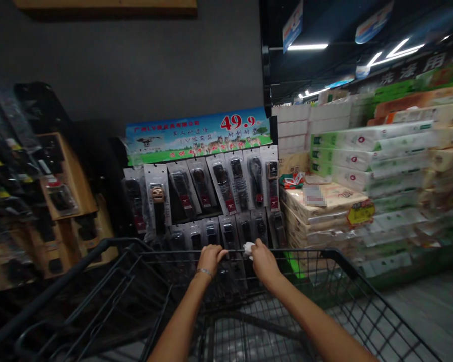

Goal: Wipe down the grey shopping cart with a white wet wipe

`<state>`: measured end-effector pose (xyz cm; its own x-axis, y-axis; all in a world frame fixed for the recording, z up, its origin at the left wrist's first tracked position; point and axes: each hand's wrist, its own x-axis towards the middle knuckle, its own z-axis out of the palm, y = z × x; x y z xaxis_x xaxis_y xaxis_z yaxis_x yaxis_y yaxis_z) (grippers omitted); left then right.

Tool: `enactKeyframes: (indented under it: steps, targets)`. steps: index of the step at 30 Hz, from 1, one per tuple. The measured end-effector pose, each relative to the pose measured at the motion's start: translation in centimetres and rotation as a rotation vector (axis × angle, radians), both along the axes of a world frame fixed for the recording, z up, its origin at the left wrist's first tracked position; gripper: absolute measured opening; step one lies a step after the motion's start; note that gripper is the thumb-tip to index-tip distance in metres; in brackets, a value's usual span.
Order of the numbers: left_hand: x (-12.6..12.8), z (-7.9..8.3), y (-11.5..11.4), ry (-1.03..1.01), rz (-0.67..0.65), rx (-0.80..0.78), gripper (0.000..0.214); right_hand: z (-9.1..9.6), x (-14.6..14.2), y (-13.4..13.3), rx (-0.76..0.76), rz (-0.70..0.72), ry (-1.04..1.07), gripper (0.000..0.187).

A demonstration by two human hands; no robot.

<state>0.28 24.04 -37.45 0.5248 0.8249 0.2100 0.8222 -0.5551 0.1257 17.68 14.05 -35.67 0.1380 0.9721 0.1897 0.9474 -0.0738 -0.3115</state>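
Both my arms reach across a black wire shopping cart to its far rim. My left hand, with a thin bracelet at the wrist, is curled over the rim bar. My right hand is closed just beside it and pinches something small and white at the rim. Right behind the cart hangs a rack of packaged belts in clear sleeves, under a banner printed with 49.9.
Stacks of wrapped tissue and paper packs fill shelves to the right. Wooden display boxes with dark goods stand at the left. A grey wall rises behind the rack. Grey floor shows at the lower right beside the cart.
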Motion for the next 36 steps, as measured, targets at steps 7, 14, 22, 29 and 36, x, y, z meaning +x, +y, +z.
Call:
enactKeyframes:
  steps: [7,14,22,29,36]
  targets:
    - [0.0,0.0,-0.1,0.008,0.002,0.017,0.029,-2.3,8.0,-2.6,0.041,-0.106,0.038,0.037]
    - [0.0,-0.1,-0.2,0.011,-0.003,0.033,0.030,-3.1,11.2,-3.7,0.050,-0.244,-0.030,0.032]
    - [0.2,-0.2,-0.3,0.032,0.035,0.075,0.032,-2.2,10.7,-2.9,0.032,-0.219,-0.072,0.033]
    - [0.4,-0.7,-0.8,0.044,0.073,0.098,0.033,-1.9,10.5,-1.7,0.012,-0.244,-0.026,0.032]
    - [0.5,-0.9,-1.2,0.033,0.053,0.105,0.031,-2.1,6.8,-0.8,0.137,-0.146,0.193,0.027]
